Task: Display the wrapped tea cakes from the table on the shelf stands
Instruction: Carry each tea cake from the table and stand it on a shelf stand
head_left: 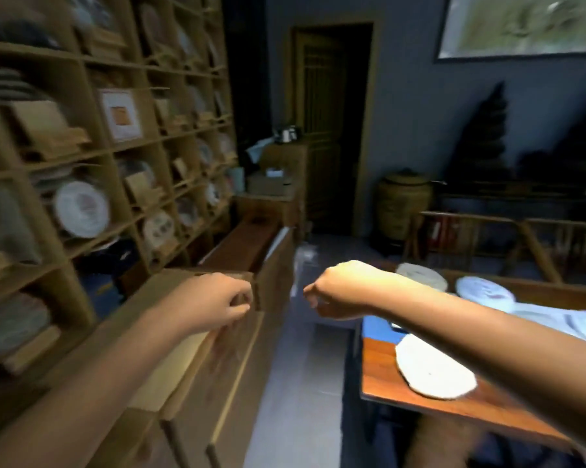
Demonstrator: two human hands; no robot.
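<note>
4 tea cakes on table (shelf left)

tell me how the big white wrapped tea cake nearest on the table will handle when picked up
The wrapped tea cake lies flat as a broad disc, so it is probably stiff, not floppy. Its smooth paper may slip. Lying flat, it is unlikely to roll.
</note>
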